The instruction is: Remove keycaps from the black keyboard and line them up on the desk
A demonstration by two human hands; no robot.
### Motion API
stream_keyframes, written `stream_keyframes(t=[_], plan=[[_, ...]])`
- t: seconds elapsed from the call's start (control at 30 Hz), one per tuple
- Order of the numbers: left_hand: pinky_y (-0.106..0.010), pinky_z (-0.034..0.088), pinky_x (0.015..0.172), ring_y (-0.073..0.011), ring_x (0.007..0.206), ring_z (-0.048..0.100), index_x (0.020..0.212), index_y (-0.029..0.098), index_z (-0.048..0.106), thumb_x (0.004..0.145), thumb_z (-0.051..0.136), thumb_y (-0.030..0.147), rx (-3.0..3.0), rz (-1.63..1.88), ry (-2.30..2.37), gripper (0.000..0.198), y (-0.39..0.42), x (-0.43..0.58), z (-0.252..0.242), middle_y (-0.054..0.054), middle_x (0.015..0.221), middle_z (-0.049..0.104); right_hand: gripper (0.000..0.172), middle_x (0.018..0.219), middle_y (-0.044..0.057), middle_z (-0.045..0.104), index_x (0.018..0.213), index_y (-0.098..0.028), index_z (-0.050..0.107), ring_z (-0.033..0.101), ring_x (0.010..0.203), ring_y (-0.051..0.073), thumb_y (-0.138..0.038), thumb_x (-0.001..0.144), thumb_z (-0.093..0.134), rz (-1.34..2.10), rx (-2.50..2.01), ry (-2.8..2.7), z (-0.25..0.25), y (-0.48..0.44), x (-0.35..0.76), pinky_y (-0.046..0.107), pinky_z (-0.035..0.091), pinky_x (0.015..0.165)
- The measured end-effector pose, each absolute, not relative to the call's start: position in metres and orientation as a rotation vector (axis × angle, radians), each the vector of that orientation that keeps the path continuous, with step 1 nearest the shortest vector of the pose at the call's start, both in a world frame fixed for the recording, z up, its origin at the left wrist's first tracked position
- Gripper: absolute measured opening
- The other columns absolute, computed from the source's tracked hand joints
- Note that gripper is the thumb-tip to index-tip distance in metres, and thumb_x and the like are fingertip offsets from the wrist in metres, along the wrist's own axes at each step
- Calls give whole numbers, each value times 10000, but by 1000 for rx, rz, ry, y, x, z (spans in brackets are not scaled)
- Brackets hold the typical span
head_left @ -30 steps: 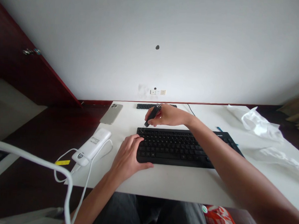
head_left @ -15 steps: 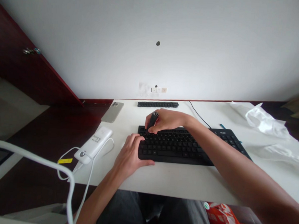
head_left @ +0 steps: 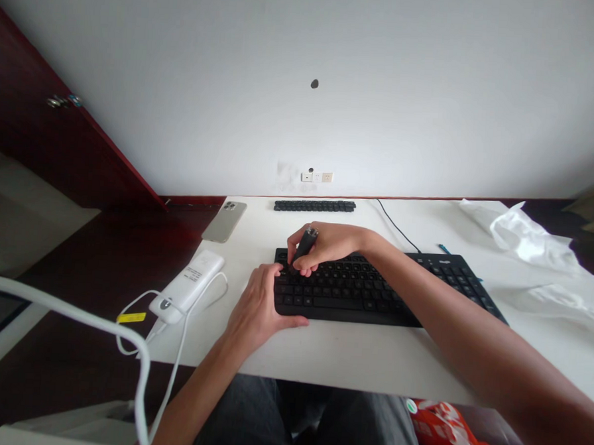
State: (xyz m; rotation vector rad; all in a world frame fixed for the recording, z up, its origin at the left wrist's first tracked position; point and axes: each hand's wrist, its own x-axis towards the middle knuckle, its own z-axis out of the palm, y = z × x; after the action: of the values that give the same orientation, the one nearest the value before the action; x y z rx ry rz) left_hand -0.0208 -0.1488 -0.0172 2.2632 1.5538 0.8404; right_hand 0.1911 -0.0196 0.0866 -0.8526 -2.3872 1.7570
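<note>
**Working a key on the keyboard's left end**

Gripping a small dark pen-shaped tool (head_left: 304, 245) in the right hand (head_left: 326, 244), tip down on the flat black plastic keyboard (head_left: 373, 293); bracing its left edge with the left hand (head_left: 257, 307), fingers spread. Best keeping the tool upright, pressure light.

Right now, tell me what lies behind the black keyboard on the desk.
Behind the keyboard lie a strip of loose black keys, the keyboard's cable and a phone to the left. The right hand, gripping a small black tool, covers some keys.
</note>
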Motion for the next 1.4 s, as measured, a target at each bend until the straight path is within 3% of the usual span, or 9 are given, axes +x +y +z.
stream_keyframes(t=[0.23,0.47,0.53,0.67,0.8,1.2,1.4], plan=[[-514,539,1063,-353,1282,567,1408,257,475,653,918,641,2273,746,1510,956,-145,-24,-16,-128,1349,545,153,703,-16,715,987,-212,736,665,668,152,-300,879,672,1465,-766,-2590,77,-28,182,262,520,654],[-584,417,1193,-390,1494,430,1583,265,319,861,745,658,2366,772,1516,926,-143,-25,-19,-189,1599,420,154,699,3,716,774,-165,708,671,650,141,-220,889,621,1460,-648,-2510,59,-36,165,255,531,654],[-575,407,1205,-379,1520,416,1584,266,327,920,693,624,2406,730,1499,839,-143,-24,-19,-185,1627,413,169,661,-6,702,765,-161,710,671,622,135,-217,892,614,1443,-667,-2464,54,-37,163,251,539,652],[-577,380,1230,-362,1583,334,1563,231,374,1024,561,551,2486,651,1495,654,-143,-23,-21,-192,1681,371,146,671,-5,705,824,-157,721,690,627,140,-222,899,615,1560,-638,-2382,45,-35,166,257,566,651],[-565,378,1242,-344,1590,330,1610,193,306,1050,512,542,2502,612,1509,691,-143,-22,-23,-209,1696,350,160,685,9,701,789,-157,670,699,644,153,-222,910,587,1701,-600,-2282,37,-36,170,272,579,632],[-528,437,1203,-323,1494,479,1442,159,507,1082,477,411,2576,679,1473,441,-142,-22,-22,-201,1505,579,157,614,-18,658,802,-158,690,639,549,123,-215,898,579,1593,-690,-2118,21,-47,163,235,541,577],[-549,462,1175,-338,1456,516,1440,125,515,1098,429,393,2612,658,1506,443,-144,-20,-24,-210,1389,647,341,555,-8,603,645,-161,611,576,518,110,-317,939,535,1412,-920,-2085,19,-58,155,233,481,574]])
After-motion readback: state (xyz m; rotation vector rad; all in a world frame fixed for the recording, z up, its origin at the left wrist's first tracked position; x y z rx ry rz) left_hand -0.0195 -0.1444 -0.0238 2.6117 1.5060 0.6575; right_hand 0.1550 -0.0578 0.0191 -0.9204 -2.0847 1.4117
